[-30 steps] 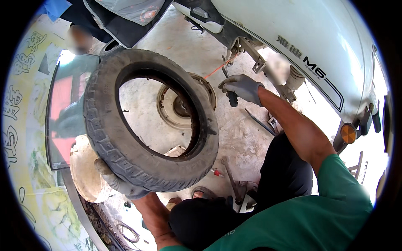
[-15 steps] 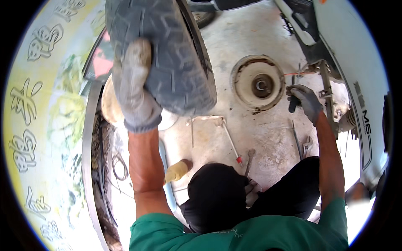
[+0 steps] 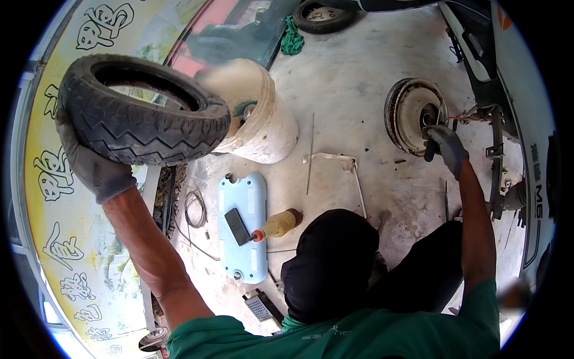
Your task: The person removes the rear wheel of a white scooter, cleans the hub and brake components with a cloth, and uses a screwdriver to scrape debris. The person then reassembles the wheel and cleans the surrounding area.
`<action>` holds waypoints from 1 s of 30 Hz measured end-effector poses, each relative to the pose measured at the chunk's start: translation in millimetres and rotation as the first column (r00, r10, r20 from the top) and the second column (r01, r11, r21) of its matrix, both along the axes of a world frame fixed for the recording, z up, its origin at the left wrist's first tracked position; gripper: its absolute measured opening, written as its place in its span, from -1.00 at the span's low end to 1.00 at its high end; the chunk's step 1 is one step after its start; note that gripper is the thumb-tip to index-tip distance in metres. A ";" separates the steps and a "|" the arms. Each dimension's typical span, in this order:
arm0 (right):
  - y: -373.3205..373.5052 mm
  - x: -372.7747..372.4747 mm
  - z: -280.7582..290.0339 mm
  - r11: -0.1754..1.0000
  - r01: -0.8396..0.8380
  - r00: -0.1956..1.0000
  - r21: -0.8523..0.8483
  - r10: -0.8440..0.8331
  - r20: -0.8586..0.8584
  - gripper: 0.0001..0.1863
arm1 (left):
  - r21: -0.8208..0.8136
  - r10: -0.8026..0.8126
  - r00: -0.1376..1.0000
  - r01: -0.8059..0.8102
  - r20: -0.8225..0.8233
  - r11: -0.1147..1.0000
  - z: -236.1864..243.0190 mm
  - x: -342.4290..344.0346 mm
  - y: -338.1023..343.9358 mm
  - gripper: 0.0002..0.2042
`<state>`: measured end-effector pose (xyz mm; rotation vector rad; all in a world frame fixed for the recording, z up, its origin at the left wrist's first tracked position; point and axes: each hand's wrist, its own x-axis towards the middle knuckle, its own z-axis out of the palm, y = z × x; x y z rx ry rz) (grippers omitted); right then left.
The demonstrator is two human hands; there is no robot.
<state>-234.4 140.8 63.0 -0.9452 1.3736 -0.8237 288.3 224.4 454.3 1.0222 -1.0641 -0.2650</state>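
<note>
My left hand (image 3: 95, 164), in a grey work glove, grips a black rubber tyre (image 3: 149, 137) by its outer edge and holds it up at the left. The tyre is off any rim, and its zigzag tread faces me. My gloved right hand (image 3: 445, 146) is closed round a black-handled tool (image 3: 429, 151) with a thin metal shaft. That hand is at the near side of a dirty cream wheel rim (image 3: 412, 119), which is tilted on edge. The tool's shaft lies in front of the rim's hub; whether it touches is unclear.
A white bucket (image 3: 269, 128) stands beyond the tyre. A light-blue board (image 3: 242, 263) carries a phone (image 3: 237, 226), with a bottle of yellowish liquid (image 3: 281, 224) beside it. Rods and a coiled cable (image 3: 194, 209) lie about. Scooter bodywork (image 3: 514, 107) borders the right; another wheel (image 3: 323, 17) lies far off.
The tyre has swung left and turned over, showing its opening and uncovering the bucket. The rim has gone from facing up to tilted. My right hand stays near it with the tool.
</note>
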 end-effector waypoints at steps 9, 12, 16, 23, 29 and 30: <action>-4.5 19.0 -11.4 0.998 -0.069 0.997 0.014 0.069 -0.031 -0.71 | 0.051 0.167 0.942 -0.159 -0.290 0.986 -8.8 94.7 37.4 -0.45; -4.0 28.4 -16.4 0.995 -0.099 0.992 0.027 0.101 -0.082 -0.68 | 0.108 0.195 0.918 -0.167 -0.347 0.980 2.4 134.7 53.5 -0.39; -6.0 33.9 -16.6 0.988 -0.117 0.981 0.104 0.131 -0.141 -0.65 | 0.128 0.205 0.912 -0.170 -0.355 0.977 9.2 169.5 43.5 -0.42; -6.4 36.9 -19.4 0.966 -0.257 0.884 -0.005 0.233 -0.405 -0.58 | 0.135 0.295 0.931 -0.271 -0.216 0.953 -49.9 203.5 17.7 -0.40; 3.0 36.5 22.1 0.929 -0.278 0.868 0.245 0.352 -0.349 -0.62 | 0.292 0.327 0.908 -0.249 -0.261 0.924 -185.3 289.8 -5.4 -0.39; 5.9 32.1 20.1 0.937 -0.286 0.849 0.201 0.345 -0.400 -0.62 | 0.327 0.339 0.896 -0.241 -0.286 0.914 -200.9 293.8 -13.1 -0.39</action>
